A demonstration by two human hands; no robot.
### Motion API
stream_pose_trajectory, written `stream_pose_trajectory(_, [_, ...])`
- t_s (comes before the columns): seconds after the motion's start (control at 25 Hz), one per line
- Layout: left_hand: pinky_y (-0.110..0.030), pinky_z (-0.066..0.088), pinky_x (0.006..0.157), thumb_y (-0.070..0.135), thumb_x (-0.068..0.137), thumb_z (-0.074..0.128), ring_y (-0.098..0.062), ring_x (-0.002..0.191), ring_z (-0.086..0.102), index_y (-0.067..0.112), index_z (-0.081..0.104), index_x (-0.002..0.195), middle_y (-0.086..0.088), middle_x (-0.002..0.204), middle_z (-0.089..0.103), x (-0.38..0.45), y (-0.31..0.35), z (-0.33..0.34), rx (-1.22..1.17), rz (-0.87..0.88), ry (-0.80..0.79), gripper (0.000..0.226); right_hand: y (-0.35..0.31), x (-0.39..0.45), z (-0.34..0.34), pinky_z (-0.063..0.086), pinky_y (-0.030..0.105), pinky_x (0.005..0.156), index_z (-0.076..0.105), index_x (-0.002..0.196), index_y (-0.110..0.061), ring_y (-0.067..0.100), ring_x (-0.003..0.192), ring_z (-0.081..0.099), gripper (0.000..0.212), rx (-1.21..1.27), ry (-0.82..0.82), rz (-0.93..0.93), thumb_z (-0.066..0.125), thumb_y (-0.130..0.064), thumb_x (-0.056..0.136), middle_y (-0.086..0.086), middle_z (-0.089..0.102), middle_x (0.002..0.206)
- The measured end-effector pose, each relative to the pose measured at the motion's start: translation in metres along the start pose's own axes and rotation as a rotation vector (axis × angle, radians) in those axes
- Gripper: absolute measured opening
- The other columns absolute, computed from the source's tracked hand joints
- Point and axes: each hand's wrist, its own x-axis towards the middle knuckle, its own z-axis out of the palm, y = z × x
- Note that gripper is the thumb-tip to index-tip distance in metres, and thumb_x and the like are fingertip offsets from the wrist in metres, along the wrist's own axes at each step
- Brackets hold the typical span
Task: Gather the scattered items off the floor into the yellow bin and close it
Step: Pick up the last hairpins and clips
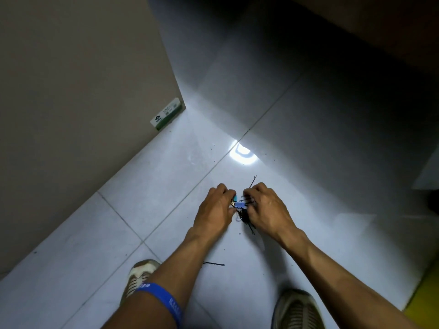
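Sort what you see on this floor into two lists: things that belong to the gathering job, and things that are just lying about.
Belongs to the job:
- left hand
- right hand
- blue binder clip
- bundle of hairpins
- stray hairpin
- yellow bin, only its edge in view

Lying about:
- green-and-white box
- blue wristband
- shoes

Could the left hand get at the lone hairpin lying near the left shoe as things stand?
Probably yes: the hairpin lies bare on the floor beside the left forearm, but the left hand is busy on the clip pile.

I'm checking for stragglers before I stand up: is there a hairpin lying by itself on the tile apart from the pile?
Yes, a lone black hairpin lies on the floor tile beside the left forearm, well short of both hands.
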Motion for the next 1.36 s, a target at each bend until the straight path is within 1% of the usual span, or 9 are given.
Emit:
stream_pose_trajectory(0.12, [-0.033, 0.043, 0.074, 0.015, 0.090, 0.058, -0.020, 0.094, 0.047, 0.011, 0.062, 0.097, 0.001, 0.095, 0.048, 0.001, -0.001, 0.003, -0.046, -0.053, 0.052, 0.009, -0.006, -0.011, 0.005, 0.046, 0.037, 0.075, 0.052, 0.124, -0.021, 0.025, 0.095, 0.046, 0.044, -0.166, -0.068, -0.068, 0.059, -0.041, 0.086, 0.000, 0.048, 0.118])
stream_pose_trajectory(0.32, [-0.020, 0.044, 0.074, 0.013, 0.084, 0.067, -0.015, 0.086, 0.059, 0.017, 0.072, 0.097, 0.001, 0.094, 0.058, -0.006, -0.001, 0.011, -0.232, -0.138, 0.096, 0.014, -0.018, -0.013, 0.017, 0.038, 0.035, 0.060, 0.055, 0.113, -0.013, 0.026, 0.097, 0.045, 0.022, -0.310, -0.023, -0.049, 0.046, -0.009, 0.093, 0.005, 0.049, 0.115])
stream_pose_trajectory(0.48, [-0.020, 0.047, 0.084, 0.005, 0.085, 0.062, -0.012, 0.093, 0.062, 0.016, 0.071, 0.106, 0.002, 0.104, 0.063, -0.010, -0.001, 0.008, -0.295, -0.128, 0.085, 0.025, -0.033, -0.017, 0.016, 0.038, 0.034, 0.044, 0.065, 0.085, -0.003, 0.030, 0.070, 0.058, 0.009, -0.399, 0.024, -0.086, 0.069, -0.003, 0.077, 0.013, 0.058, 0.081])
stream_pose_trajectory(0.64, [-0.007, 0.042, 0.076, 0.000, 0.086, 0.055, -0.011, 0.090, 0.062, 0.017, 0.071, 0.102, 0.003, 0.100, 0.068, -0.019, 0.002, 0.001, -0.545, -0.414, 0.397, 0.028, -0.040, -0.019, 0.024, 0.041, 0.033, 0.047, 0.063, 0.079, -0.008, 0.026, 0.062, 0.056, 0.008, -0.441, 0.038, -0.054, 0.071, -0.010, 0.080, 0.011, 0.058, 0.075])
stream_pose_trajectory(0.8, [-0.016, 0.049, 0.078, 0.012, 0.090, 0.060, -0.020, 0.094, 0.067, 0.019, 0.070, 0.099, -0.002, 0.097, 0.072, -0.030, 0.018, 0.009, -1.057, -0.722, 0.457, 0.015, -0.027, -0.015, 0.017, 0.033, 0.034, 0.066, 0.043, 0.096, -0.010, 0.028, 0.083, 0.044, 0.008, -0.066, -0.034, 0.102, 0.036, -0.006, 0.095, 0.013, 0.050, 0.100])
stream_pose_trajectory(0.96, [-0.036, 0.050, 0.095, 0.047, 0.098, 0.045, -0.024, 0.103, 0.068, 0.008, 0.067, 0.113, -0.011, 0.107, 0.072, -0.023, 0.038, 0.012, -1.753, -0.783, 0.114, 0.047, -0.045, -0.033, 0.000, 0.038, 0.028, 0.066, 0.048, 0.096, -0.017, 0.020, 0.084, 0.054, 0.007, 0.395, -0.041, 0.177, 0.043, -0.022, 0.098, 0.003, 0.058, 0.096])
stream_pose_trajectory(1.08, [-0.037, 0.053, 0.087, 0.049, 0.100, 0.038, -0.025, 0.099, 0.071, 0.008, 0.070, 0.105, -0.013, 0.105, 0.074, -0.022, 0.047, 0.006, -1.877, -0.733, 0.036, 0.052, -0.060, -0.041, -0.010, 0.047, 0.030, 0.071, 0.060, 0.099, -0.016, 0.019, 0.088, 0.061, 0.009, 0.476, 0.006, 0.216, 0.052, -0.019, 0.095, 0.003, 0.066, 0.095])
stream_pose_trajectory(1.28, [-0.025, 0.054, 0.058, 0.026, 0.101, 0.037, -0.018, 0.062, 0.067, 0.008, 0.067, 0.083, -0.006, 0.071, 0.068, -0.024, 0.051, -0.004, -1.919, -0.804, 0.176, 0.039, -0.065, -0.058, -0.030, 0.052, 0.019, 0.086, 0.072, 0.110, -0.026, 0.003, 0.099, 0.066, 0.049, 0.783, 0.032, 0.158, 0.040, 0.005, 0.089, -0.009, 0.073, 0.104])
stream_pose_trajectory(1.36, [-0.022, 0.051, 0.046, 0.021, 0.100, 0.034, -0.020, 0.049, 0.063, 0.006, 0.061, 0.083, -0.008, 0.062, 0.067, -0.028, 0.055, -0.005, -1.928, -0.821, 0.185, 0.034, -0.055, -0.068, -0.031, 0.053, 0.017, 0.084, 0.071, 0.104, -0.035, 0.003, 0.099, 0.068, 0.050, 0.884, 0.122, 0.163, 0.041, 0.004, 0.091, -0.013, 0.073, 0.103])
